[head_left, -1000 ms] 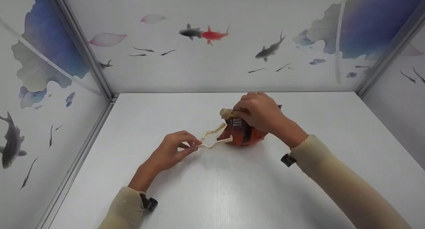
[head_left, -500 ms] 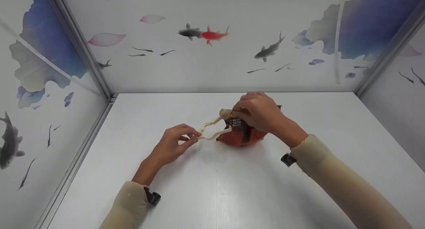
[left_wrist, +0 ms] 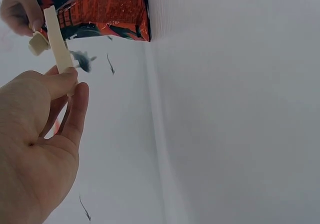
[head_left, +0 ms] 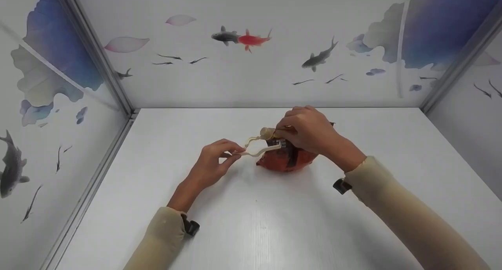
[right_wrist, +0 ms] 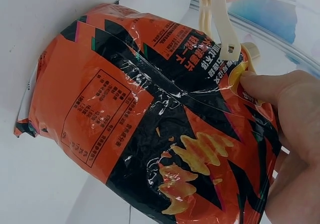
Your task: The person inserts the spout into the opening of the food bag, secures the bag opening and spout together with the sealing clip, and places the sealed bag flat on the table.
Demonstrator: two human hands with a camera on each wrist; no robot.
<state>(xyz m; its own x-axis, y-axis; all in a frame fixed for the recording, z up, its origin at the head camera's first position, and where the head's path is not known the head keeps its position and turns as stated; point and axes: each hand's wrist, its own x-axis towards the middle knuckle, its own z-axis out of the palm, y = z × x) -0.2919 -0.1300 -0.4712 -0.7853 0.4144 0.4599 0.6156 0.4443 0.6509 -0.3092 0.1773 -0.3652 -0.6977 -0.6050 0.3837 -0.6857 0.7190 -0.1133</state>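
White table [head_left: 255,231] across the lower frame, orange-and-black bag [head_left: 288,162] just right of centre, right hand [head_left: 310,131] gripping its upper edge, left hand [head_left: 215,162] left of centre pinching a forked cream clip [right_wrist: 223,23], cream cap [head_left: 267,133] beside the right hand.

This looks like a small lab-style booth: a white tabletop [head_left: 266,231] meets a far panel [head_left: 251,82], with a left panel [head_left: 78,152] and a right panel [head_left: 474,117] enclosing the sides. Grey metal posts [head_left: 96,50] frame both far corners. Printed fish [head_left: 253,39] and petals [head_left: 127,45] decorate the panels, and a small black wrist camera [head_left: 191,227] shows beside each sleeve [head_left: 160,238].
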